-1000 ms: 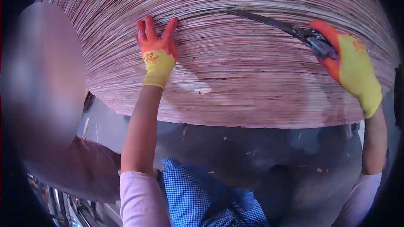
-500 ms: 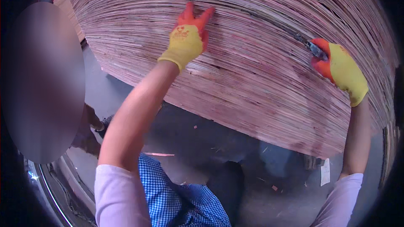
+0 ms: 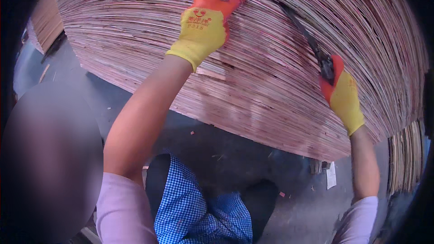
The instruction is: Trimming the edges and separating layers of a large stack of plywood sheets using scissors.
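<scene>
A tall stack of thin pinkish wood sheets (image 3: pixel 271 95), layered edge toward me, fills the upper view. My left hand (image 3: pixel 205 22), in a yellow glove with orange fingers, rests against the sheet edges with its fingers spread. A matching glove covers my right hand (image 3: pixel 341 92), which is closed around the dark, scuffed handle of a long-bladed knife (image 3: pixel 312 40). The blade slants up and left, and its tip meets the sheet edges to the right of my left fingers. Whether the tip is between two sheets I cannot tell.
More stacked sheets (image 3: pixel 404 158) stand at the right, and a pale wooden block or stack (image 3: pixel 46 18) at the far left. A white paper slip (image 3: pixel 331 175) lies on the grey floor (image 3: pixel 217 140) among small scraps. A blurred shape covers the lower left.
My left hand has shifted higher up the stack, fingers still spread. My right hand has come left and down, and the knife blade has swung to a steeper slant. The view has shifted.
</scene>
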`<state>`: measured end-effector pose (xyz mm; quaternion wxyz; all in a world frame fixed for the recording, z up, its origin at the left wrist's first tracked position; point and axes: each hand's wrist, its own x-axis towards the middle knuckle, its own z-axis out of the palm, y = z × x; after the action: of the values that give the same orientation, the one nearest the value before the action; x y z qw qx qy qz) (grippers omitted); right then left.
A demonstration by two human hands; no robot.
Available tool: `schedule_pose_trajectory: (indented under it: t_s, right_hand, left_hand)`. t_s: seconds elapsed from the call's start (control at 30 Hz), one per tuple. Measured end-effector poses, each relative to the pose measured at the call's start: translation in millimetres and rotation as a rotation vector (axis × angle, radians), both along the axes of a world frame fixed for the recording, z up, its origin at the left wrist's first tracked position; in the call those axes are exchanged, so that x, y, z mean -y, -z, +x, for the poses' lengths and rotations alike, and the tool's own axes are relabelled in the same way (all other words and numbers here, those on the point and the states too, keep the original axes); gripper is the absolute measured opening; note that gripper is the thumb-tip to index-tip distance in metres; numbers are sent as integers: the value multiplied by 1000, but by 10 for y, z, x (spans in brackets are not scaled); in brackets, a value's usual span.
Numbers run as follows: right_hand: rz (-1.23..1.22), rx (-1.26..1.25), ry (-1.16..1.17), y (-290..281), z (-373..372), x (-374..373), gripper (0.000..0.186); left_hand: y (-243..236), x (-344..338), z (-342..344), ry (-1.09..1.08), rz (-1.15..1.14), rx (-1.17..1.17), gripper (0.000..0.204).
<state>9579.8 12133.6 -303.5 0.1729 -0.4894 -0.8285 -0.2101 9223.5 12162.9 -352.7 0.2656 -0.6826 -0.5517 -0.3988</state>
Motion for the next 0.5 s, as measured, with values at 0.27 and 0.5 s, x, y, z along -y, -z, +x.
schedule_pose_trajectory:
  t_s: [0.27, 0.5]
  right_hand:
    - [47, -196, 48, 324, -204, 11, 54]
    - [150, -295, 104, 576, -249, -64, 60]
  left_hand:
    - [38, -111, -57, -16, 83, -18, 82]
    - [312, -250, 18, 62, 179, 128, 80]
